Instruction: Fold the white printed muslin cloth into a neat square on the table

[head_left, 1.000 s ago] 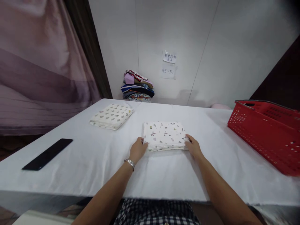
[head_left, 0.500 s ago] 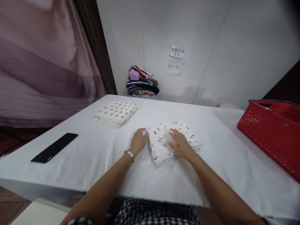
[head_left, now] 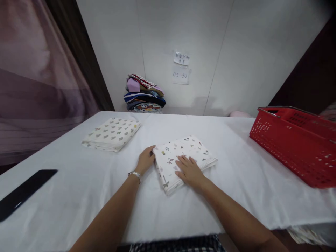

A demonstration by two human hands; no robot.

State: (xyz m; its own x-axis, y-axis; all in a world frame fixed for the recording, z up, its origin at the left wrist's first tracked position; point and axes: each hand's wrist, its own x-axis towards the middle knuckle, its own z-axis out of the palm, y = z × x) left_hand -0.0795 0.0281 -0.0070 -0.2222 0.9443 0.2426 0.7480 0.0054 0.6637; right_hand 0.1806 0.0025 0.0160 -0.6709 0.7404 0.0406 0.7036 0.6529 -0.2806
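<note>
A folded white cloth (head_left: 193,148) printed with small leaf and starfish-like shapes lies in front of me on the table. My left hand (head_left: 145,160), with a bracelet at the wrist, has its fingers closed at the cloth's far left corner. Flat on top, near the front edge, rests my right hand (head_left: 190,172) with its fingers spread. To the left and farther back lies a second folded white cloth (head_left: 112,133) with grey heart-like prints, untouched by either hand.
A white-covered table (head_left: 99,196) spans the view. A black flat object (head_left: 25,190) lies at its left and a red basket (head_left: 291,147) stands at the right. Folded fabrics (head_left: 144,94) are stacked by the wall, left of paper notes (head_left: 181,68).
The view has shifted to the right. My right hand has slid toward the cloth's front edge, palm down. My left hand stays by the left corner.
</note>
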